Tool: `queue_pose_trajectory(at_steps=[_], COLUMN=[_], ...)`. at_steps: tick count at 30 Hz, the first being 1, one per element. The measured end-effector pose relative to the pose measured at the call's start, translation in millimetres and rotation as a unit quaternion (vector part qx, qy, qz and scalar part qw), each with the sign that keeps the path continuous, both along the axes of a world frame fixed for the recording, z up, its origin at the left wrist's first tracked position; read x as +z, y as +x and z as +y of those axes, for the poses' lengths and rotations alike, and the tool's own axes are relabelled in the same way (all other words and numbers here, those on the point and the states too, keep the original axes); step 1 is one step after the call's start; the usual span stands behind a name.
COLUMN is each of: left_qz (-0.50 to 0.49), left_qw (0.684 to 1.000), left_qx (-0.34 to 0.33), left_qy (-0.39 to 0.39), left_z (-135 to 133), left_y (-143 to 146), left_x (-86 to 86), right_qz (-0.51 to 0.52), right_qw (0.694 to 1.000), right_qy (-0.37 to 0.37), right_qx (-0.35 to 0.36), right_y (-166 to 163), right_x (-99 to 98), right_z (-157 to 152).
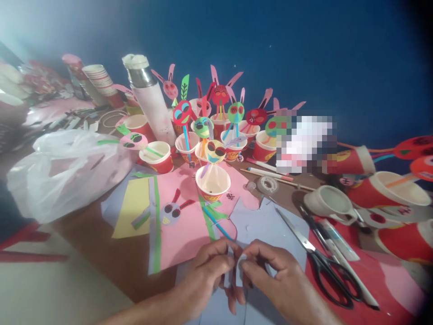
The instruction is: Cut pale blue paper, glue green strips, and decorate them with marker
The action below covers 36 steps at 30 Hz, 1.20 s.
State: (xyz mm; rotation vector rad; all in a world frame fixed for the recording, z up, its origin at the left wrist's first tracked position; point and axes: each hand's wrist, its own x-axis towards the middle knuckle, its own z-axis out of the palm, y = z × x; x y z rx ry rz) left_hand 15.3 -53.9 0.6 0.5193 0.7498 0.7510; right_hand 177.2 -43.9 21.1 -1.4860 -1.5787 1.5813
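Low in the middle of the view, my left hand [214, 267] and my right hand [272, 268] are close together, both closed. A narrow light-blue paper strip [228, 276] is pinched in the left fingers. The right thumb and fingers grip another such paper strip [240, 274]; whether the two are one folded piece I cannot tell. Just beyond the fingertips lies a blue straw [218, 224] on pink paper [179, 246]. A lilac paper face [171, 214] with black-rimmed eyes and red ears lies on that paper. Light-blue sheets [259, 225] lie beneath and beside the hands.
Black-handled scissors [318, 262] lie at right, near a cutter [338, 243] and a grey mug [329, 203]. A paper cup [213, 183] with a yellow face stands ahead, with several decorated cups behind. A white flask [152, 106] and plastic bag [67, 171] are at left.
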Motion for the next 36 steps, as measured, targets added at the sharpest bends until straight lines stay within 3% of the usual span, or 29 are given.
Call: queue_pose_trajectory(at_steps=[3, 7, 11, 13, 15, 17, 19, 25, 29, 33, 36], left_qz=[0.001, 0.086, 0.150, 0.148, 0.137, 0.129, 0.128, 0.125, 0.151, 0.205, 0.360], left_qw=[1.000, 0.995, 0.988, 0.988, 0.990, 0.990, 0.989, 0.986, 0.981, 0.974, 0.920], left_qx=[-0.008, -0.035, -0.028, -0.014, 0.014, 0.041, 0.060, 0.094, 0.087, 0.045, 0.014], left_qy=[0.015, 0.036, 0.039, 0.038, 0.035, 0.035, 0.040, 0.061, 0.084, 0.084, 0.156], left_z=[-1.6, -2.3, -6.2, -9.1, -11.1, -11.5, -10.1, -1.9, 2.9, 12.8, 25.3], left_y=[-1.0, -6.8, -25.1, -37.3, -48.8, -58.0, -64.8, -76.5, -83.0, -83.2, -76.7], left_x=[-0.2, 6.3, 9.1, 8.5, 8.1, 8.4, 9.6, 13.0, 11.3, 16.8, 24.8], right_qz=[-0.024, -0.036, -0.106, -0.185, -0.284, -0.351, -0.372, -0.354, -0.275, -0.189, -0.113], right_qw=[1.000, 0.997, 0.980, 0.946, 0.892, 0.852, 0.841, 0.843, 0.867, 0.920, 0.960], right_qy=[0.011, 0.042, 0.148, 0.245, 0.329, 0.366, 0.373, 0.374, 0.356, 0.249, 0.150], right_qx=[0.003, 0.046, 0.080, 0.107, 0.125, 0.127, 0.126, 0.155, 0.213, 0.235, 0.210], right_y=[-4.4, -1.9, 4.2, 0.7, -8.2, -19.3, -28.4, -23.9, -2.8, 13.1, 11.6], right_x=[-1.9, -1.7, 0.5, -1.8, -7.6, -14.9, -20.9, -14.9, -0.6, 9.4, 14.7], right_z=[-2.2, -0.9, 10.0, 17.7, 25.2, 31.1, 34.8, 27.2, 13.2, 10.2, 12.5])
